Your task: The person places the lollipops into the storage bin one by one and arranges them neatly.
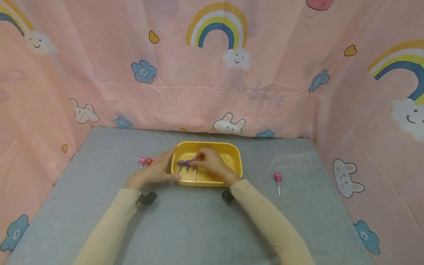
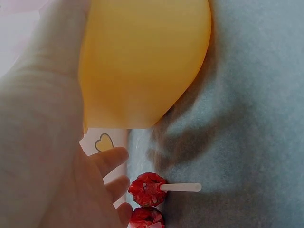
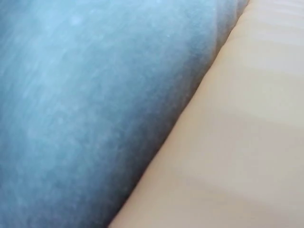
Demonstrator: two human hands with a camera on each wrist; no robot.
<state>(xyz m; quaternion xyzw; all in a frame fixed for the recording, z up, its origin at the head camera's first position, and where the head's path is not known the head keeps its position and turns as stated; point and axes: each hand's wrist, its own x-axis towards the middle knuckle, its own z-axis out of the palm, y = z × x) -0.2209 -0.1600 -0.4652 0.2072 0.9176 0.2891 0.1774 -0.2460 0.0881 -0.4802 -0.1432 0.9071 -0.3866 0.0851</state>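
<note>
A yellow tray [image 1: 235,162] stands on the grey tabletop, with purple lollipops [image 1: 181,162] side by side in its left part, sticks pointing toward the front. My right hand [image 1: 212,162] reaches in and pinches the rightmost purple lollipop [image 1: 194,173] by its head. At the tray's left end, my left hand [image 1: 159,169] rests against the rim with its thumb and forefinger spread; in the left wrist view its other fingers [image 2: 111,159] extend loosely below the tray's wall. The right wrist view shows only blurred skin and grey cloth.
Left of the left hand lie a pink lollipop [image 1: 142,161] and a red lollipop [image 1: 149,161], partly covered by that hand. Another pink lollipop [image 1: 278,177] lies alone on the right. A patterned pink curtain [image 1: 185,99] surrounds the table's back and sides.
</note>
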